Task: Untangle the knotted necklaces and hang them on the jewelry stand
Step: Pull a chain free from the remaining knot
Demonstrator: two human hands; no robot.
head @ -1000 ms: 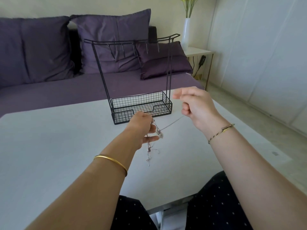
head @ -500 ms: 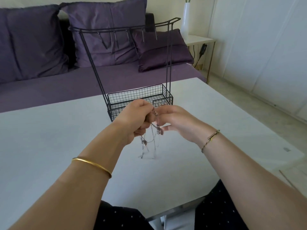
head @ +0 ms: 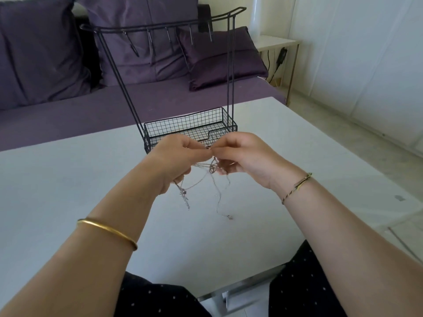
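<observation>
necklaces (head: 212, 170): we see thin silver chains knotted together, held in the air between both hands, just in front of the jewelry stand's basket and above the counter.
left fingers (head: 196, 147): curled in, thumb and forefinger pinching the chains at the top of the tangle.
right fingers (head: 223, 145): curled the same way, pinching the same spot; the tips of both hands meet there, and the lower fingers fold around a strand.
loose ends: one strand drops from under the left hand (head: 176, 156) to a small pendant (head: 184, 199); another falls below the right hand (head: 242, 156) to a clasp (head: 229, 216) close to the counter. We cannot tell whether it touches.
writing: the pendant is too small and blurred for us to read.
wrists: a gold bangle (head: 107, 232) on the left forearm, a thin twisted cord bracelet (head: 296, 187) on the right wrist.
counter (head: 68, 191): white and smooth, running under both arms.
jewelry stand (head: 183, 123): black wire, upright on the counter just behind the hands, with a mesh basket at its base and a row of hooks (head: 169, 37) along the top bar.
lap: dark fabric with small pale dots (head: 160, 298) at the counter's near edge.
behind: a purple sofa (head: 68, 115) with purple cushions (head: 41, 53); to its right, a white side table (head: 274, 42) carrying a white vase (head: 257, 10), with a black plug and cable (head: 281, 56) below it.
</observation>
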